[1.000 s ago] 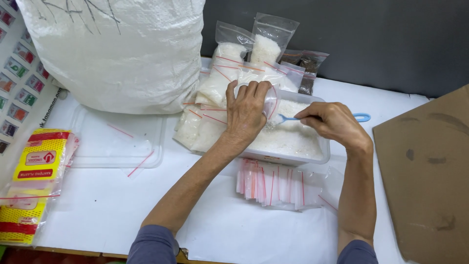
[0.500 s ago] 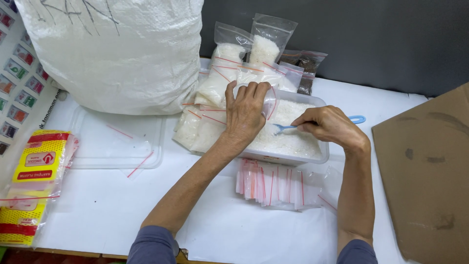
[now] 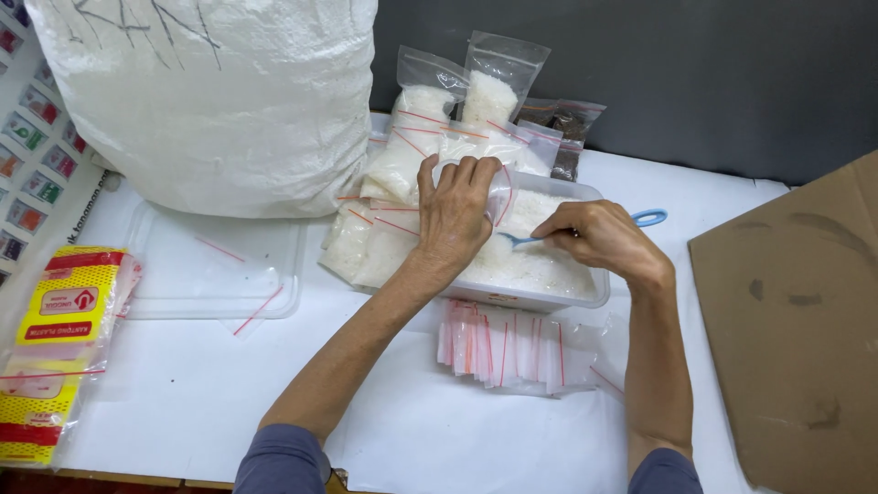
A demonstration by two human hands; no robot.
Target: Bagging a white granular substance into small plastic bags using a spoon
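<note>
Right hand (image 3: 594, 240) grips my blue spoon (image 3: 549, 233), dipped in the tub (image 3: 585, 297) of white grains. Left hand (image 3: 457, 215) pinches a small bag (image 3: 501, 187) open above it. Tilting either likely spills grains onto the table (image 3: 183, 384).

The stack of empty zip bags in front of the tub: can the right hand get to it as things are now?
Probably yes, but not freely: the stack of empty zip bags lies uncovered just below the right hand, yet that hand's grip is taken by the blue spoon, dipped into the tub.
</note>
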